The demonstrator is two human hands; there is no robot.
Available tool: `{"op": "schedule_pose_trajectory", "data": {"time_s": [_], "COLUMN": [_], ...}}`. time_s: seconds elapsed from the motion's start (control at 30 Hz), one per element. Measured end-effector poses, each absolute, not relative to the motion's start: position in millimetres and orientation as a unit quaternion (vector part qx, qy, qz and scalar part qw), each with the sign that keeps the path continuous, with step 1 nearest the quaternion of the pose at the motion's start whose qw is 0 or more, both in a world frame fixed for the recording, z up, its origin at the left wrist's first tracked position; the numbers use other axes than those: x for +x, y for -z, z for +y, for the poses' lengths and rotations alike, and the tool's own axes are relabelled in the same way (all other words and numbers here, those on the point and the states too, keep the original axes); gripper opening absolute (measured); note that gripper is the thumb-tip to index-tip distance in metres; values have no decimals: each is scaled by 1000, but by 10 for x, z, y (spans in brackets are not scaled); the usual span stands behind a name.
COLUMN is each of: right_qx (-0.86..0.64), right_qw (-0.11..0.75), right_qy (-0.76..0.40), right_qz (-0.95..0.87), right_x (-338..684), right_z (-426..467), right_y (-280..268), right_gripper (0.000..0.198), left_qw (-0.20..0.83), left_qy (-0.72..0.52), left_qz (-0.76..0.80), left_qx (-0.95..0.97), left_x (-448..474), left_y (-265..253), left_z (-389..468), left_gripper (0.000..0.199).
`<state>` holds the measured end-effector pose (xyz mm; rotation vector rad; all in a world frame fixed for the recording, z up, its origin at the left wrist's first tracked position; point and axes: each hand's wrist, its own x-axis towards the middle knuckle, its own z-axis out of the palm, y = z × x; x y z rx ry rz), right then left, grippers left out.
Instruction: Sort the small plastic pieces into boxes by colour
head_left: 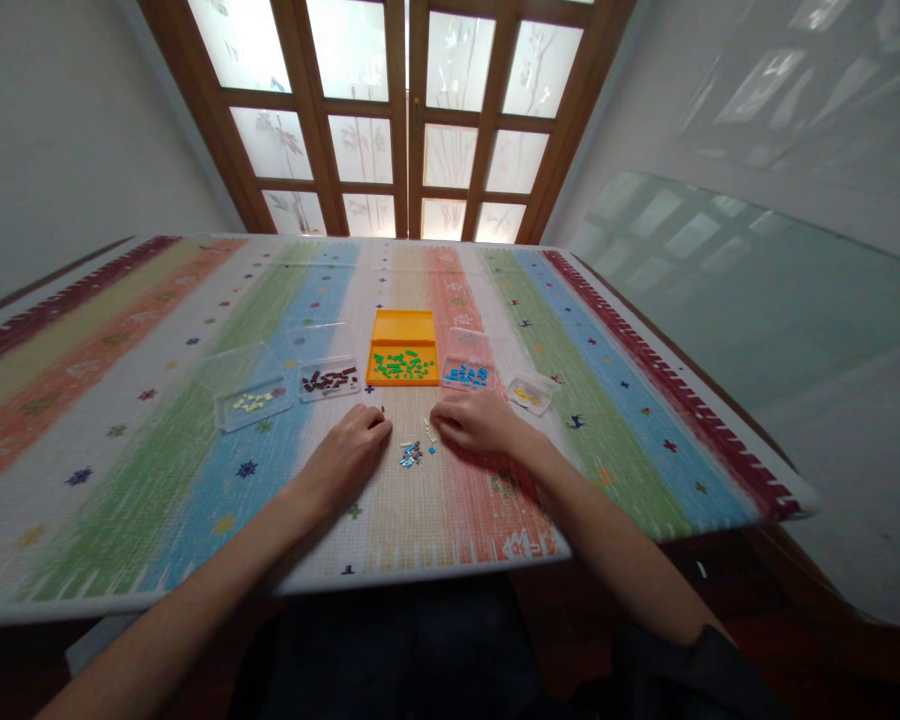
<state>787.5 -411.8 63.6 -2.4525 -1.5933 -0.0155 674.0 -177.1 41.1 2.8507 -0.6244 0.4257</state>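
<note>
My left hand (360, 432) rests on the cloth with its fingers curled together. A tiny dark piece (382, 408) shows just beyond its fingertips; I cannot tell whether they touch it. Across from it, my right hand (469, 420) is closed too, its fingertips beside a few small cream pieces (429, 430). What either hand pinches, if anything, is hidden. Between and nearer to me lies a loose pile of small blue, brown and pale pieces (411, 455), with a single blue piece (432, 450) at its right.
Beyond my hands stands an open yellow case (403, 343) with green pieces. Clear boxes flank it: one with brown pieces (330, 380), one with cream pieces (252, 402), one with blue pieces (469, 375), one with yellow pieces (526, 396). A striped tablecloth (270, 300) covers the table.
</note>
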Motion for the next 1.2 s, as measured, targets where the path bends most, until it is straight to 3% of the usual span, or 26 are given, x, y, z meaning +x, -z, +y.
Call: {"op": "schedule_pose_trajectory", "data": {"time_s": [1.2], "right_qx": [-833], "right_qw": [102], "right_qy": [14], "right_qz": [-544], "right_x": [7881], "right_z": [-4128], "right_y": [-620], "right_gripper": [19], "left_qw": [158], "left_qy": [-123], "left_qz": [-208], "left_qx": [957], "left_x": [6866], "left_y": [-416], "left_z": [-1736], "left_gripper": [21]}}
